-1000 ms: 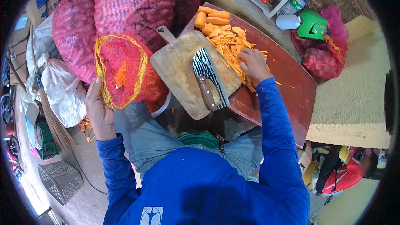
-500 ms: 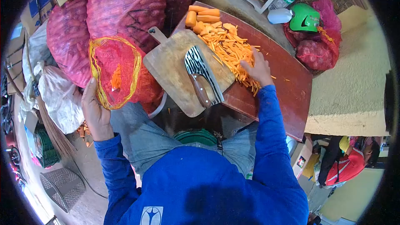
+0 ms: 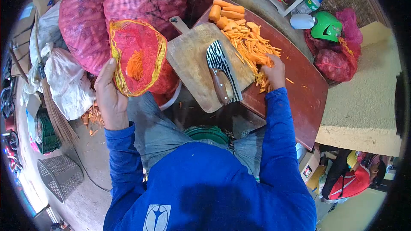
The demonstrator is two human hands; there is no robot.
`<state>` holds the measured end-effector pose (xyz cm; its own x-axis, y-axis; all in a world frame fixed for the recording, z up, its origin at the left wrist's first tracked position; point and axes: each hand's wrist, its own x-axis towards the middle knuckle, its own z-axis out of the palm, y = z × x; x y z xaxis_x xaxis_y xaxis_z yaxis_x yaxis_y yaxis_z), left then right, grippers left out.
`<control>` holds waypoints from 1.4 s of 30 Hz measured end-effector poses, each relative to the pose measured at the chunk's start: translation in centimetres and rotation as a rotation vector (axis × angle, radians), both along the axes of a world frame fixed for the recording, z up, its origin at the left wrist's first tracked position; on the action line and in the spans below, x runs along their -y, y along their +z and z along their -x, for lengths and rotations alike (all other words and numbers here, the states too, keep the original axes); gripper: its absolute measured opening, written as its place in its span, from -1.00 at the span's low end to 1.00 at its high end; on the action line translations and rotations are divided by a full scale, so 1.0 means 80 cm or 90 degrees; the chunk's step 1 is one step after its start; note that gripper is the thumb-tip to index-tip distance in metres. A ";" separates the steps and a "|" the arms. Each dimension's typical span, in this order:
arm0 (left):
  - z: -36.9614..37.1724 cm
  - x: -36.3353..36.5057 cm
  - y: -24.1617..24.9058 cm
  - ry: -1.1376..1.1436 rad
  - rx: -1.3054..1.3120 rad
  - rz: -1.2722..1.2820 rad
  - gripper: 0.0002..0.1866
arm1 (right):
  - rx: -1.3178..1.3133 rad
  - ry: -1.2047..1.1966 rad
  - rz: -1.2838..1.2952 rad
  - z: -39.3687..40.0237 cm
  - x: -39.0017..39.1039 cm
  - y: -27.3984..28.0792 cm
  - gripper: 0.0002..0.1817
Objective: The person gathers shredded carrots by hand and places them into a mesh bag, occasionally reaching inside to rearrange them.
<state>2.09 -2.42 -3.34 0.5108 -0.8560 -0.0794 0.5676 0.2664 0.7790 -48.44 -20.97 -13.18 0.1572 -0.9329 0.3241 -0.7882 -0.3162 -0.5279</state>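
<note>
My left hand (image 3: 112,96) grips the yellow rim of a red mesh bag (image 3: 150,51), holding its mouth wide. Some orange carrot strips (image 3: 135,65) lie inside the bag. On the red table, my right hand (image 3: 275,73) is closed around a bunch of carrot strips at the near end of the pile (image 3: 250,42). Peeled carrot pieces (image 3: 233,15) sit at the pile's far end. Between my hands is a wooden cutting board (image 3: 188,53). A cleaver (image 3: 219,77) with a brown handle and black-and-white patterned blade rests on it.
Big mesh sacks of carrots (image 3: 147,0) stand at the back left. A white-rimmed bucket (image 3: 173,96) is under the mesh bag. Beyond the red table (image 3: 299,98) are a green helmet (image 3: 326,26) and a red net bag (image 3: 336,64). A broom (image 3: 53,111) leans at left.
My right hand has gone from spread fingers over the carrot strips to closing around a bunch. My left hand has lifted and opened the mesh bag more towards me. The camera view has shifted slightly.
</note>
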 end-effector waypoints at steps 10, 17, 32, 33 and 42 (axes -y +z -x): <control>0.021 -0.006 0.037 0.034 0.038 0.012 -0.73 | 0.627 -0.097 -0.170 0.040 0.000 0.031 -0.47; 0.030 0.001 0.029 0.041 0.042 0.029 -0.78 | 0.665 -0.118 -0.166 0.052 0.002 0.054 -0.55; 0.043 0.014 0.029 0.052 0.028 0.054 -0.77 | 0.783 0.296 -0.353 -0.264 -0.032 0.202 -0.52; 0.043 0.014 0.029 0.050 0.029 0.055 -0.77 | 0.800 0.352 -0.406 -0.294 -0.039 0.204 -0.53; 0.033 0.014 0.027 0.117 0.012 0.067 -0.74 | 0.843 0.374 -0.474 -0.513 -0.091 0.108 -0.55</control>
<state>-0.56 -3.51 -1.22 0.6593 -0.7517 0.0167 0.4882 0.4449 0.7508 -7.41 -13.66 -4.55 0.5215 -0.8521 0.0440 0.4455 0.2280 -0.8658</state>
